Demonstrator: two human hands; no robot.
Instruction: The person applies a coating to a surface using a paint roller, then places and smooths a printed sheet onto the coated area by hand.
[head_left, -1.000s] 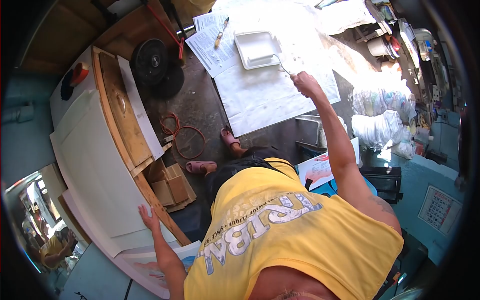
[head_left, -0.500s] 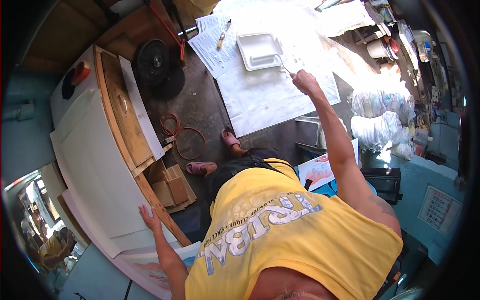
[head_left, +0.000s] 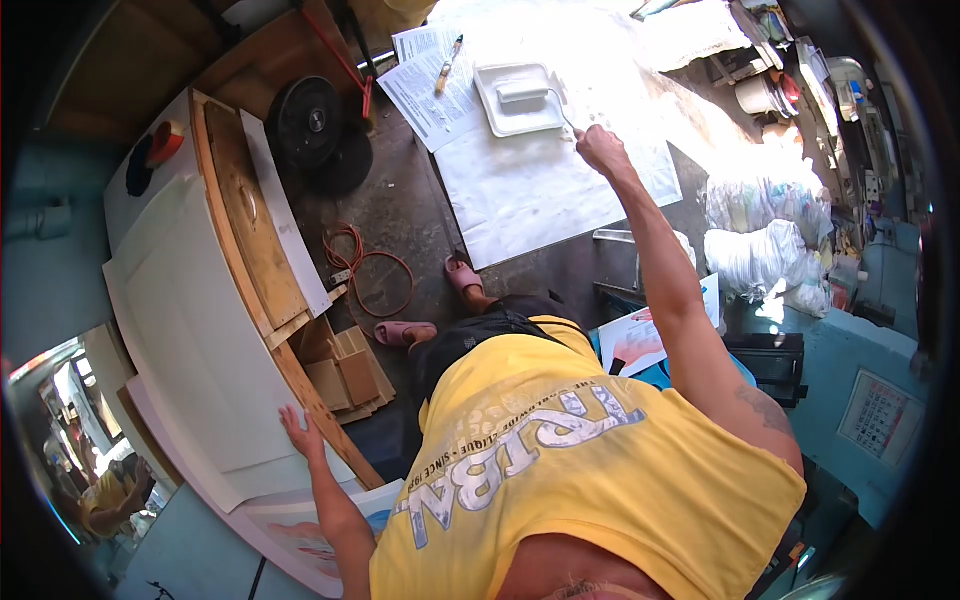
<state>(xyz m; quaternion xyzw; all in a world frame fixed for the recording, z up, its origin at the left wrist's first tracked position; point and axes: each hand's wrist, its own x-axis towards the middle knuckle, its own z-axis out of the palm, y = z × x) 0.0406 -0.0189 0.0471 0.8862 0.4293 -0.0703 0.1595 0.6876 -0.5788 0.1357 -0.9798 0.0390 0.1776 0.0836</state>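
Right hand point(head_left: 598, 150) grips the roller's thin wire handle, roller point(head_left: 522, 92) sitting in the tray point(head_left: 500, 118) on the floor; light, wet, drippy, best held at the handle. Left hand point(head_left: 300, 432) lies flat, fingers spread, on the white panel point(head_left: 190, 330)

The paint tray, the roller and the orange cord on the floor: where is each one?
paint tray point(head_left: 503, 110), head view, on its bare lower left floor.
roller point(head_left: 521, 91), head view, on the white sleeve lying in the tray.
orange cord point(head_left: 385, 258), head view, on the loop's upper strand.
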